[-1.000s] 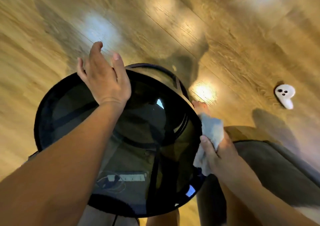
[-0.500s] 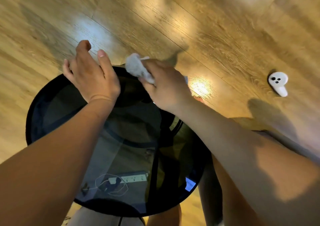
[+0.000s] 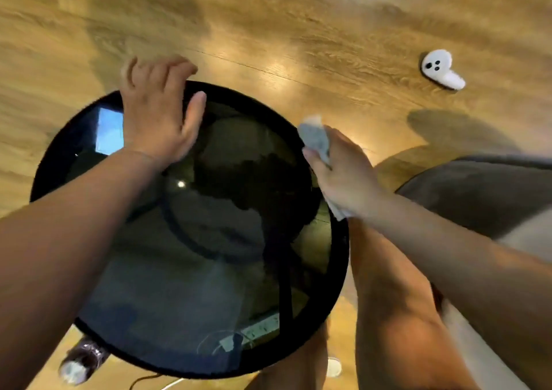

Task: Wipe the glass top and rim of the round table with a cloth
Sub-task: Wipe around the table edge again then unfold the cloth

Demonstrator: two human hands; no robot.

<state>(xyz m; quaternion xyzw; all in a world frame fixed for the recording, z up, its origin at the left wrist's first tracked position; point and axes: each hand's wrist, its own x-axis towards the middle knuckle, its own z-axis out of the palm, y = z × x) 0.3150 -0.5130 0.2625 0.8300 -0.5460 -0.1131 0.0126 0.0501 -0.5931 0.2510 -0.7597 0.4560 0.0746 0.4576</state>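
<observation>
The round table [image 3: 339, 273] with a dark glass top and black rim fills the middle of the view. My left hand [image 3: 158, 114] lies on its far left edge, palm on the glass and fingers curled over the rim. My right hand [image 3: 340, 168] grips a crumpled grey cloth [image 3: 316, 138] against the right side of the rim. A corner of the cloth pokes out below my wrist.
A white controller [image 3: 440, 68] lies on the wooden floor at the far right. A grey seat [image 3: 484, 192] is at the right, beside my bare legs [image 3: 388, 315]. A plastic bottle [image 3: 82, 359] lies on the floor by the table's near left edge. A power strip shows through the glass.
My right hand carried the cloth from the far part of the rim round to the right side. My left hand stayed on the far left rim. The view shifted.
</observation>
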